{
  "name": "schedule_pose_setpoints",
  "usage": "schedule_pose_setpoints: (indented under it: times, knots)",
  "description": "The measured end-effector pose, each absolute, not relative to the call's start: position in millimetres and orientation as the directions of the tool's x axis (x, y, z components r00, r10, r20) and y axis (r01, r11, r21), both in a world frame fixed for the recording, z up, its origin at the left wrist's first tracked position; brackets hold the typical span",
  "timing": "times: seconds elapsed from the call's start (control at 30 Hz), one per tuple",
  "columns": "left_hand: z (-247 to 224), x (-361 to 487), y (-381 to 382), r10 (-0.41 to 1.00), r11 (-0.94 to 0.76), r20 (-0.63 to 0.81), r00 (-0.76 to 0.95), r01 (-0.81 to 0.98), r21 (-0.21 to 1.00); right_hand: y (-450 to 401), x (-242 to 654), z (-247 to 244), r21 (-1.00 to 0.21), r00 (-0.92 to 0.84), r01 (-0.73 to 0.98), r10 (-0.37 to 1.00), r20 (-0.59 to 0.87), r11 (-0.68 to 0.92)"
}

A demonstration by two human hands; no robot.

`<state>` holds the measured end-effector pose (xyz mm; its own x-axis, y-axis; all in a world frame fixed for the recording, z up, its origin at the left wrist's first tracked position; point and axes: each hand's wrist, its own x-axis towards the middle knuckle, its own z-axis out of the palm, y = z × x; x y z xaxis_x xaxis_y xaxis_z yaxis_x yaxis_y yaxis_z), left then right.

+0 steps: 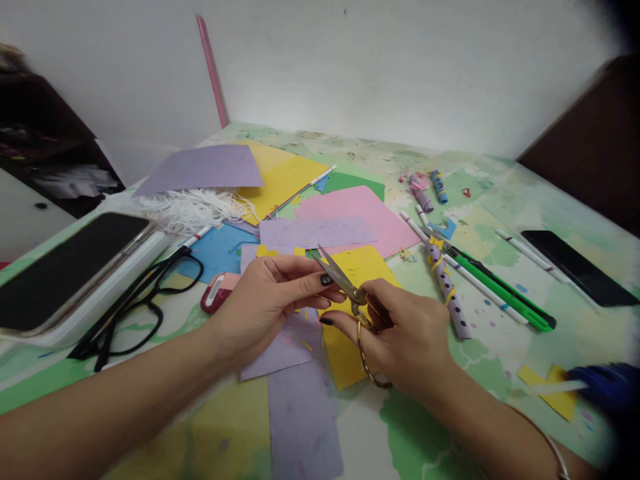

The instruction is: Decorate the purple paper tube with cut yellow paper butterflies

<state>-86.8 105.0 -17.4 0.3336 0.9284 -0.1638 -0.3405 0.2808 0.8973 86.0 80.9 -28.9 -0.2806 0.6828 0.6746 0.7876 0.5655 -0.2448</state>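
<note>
Glasses (150, 301) left of scissors (357, 295), cutter (506, 293) to their right, string (195, 209) behind glasses

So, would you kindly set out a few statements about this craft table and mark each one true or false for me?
1. The right hand is holding the scissors. True.
2. The left hand is over by the wall. False: it is close to the scissors' blades.
3. The bundle of string is bright red. False: it is white.
4. The roll with black dots has yellow strip around it. True.
5. The glasses lie to the right of the scissors in the picture. False: they lie to the left.
6. The green cutter lies on the right side of the picture. True.
</note>
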Motion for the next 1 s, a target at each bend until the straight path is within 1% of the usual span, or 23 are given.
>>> schedule_pose_setpoints:
  times: [0.2, 0.47, 0.73, 1.0]
  knots:
    - [-17, -90, 106, 0.935, 0.204, -0.101, 0.339, -0.285, 0.937, 82, 88, -27, -0.222, -0.281, 0.787, 0.656, 0.701, 0.575]
    - [-17, -95, 109, 0.940, 0.096, -0.022, 0.340, -0.201, 0.975, 84, 90, -26, -0.192, -0.301, 0.796, 0.650, 0.698, 0.574]
    - [-16, -96, 109, 0.945, 0.080, -0.029, 0.327, -0.144, 0.986, 84, 92, -23, -0.156, -0.324, 0.813, 0.658, 0.680, 0.561]
    - [-15, -98, 112, 0.937, 0.104, -0.049, 0.345, -0.142, 0.984, 84, 95, -21, -0.123, -0.348, 0.818, 0.654, 0.672, 0.561]
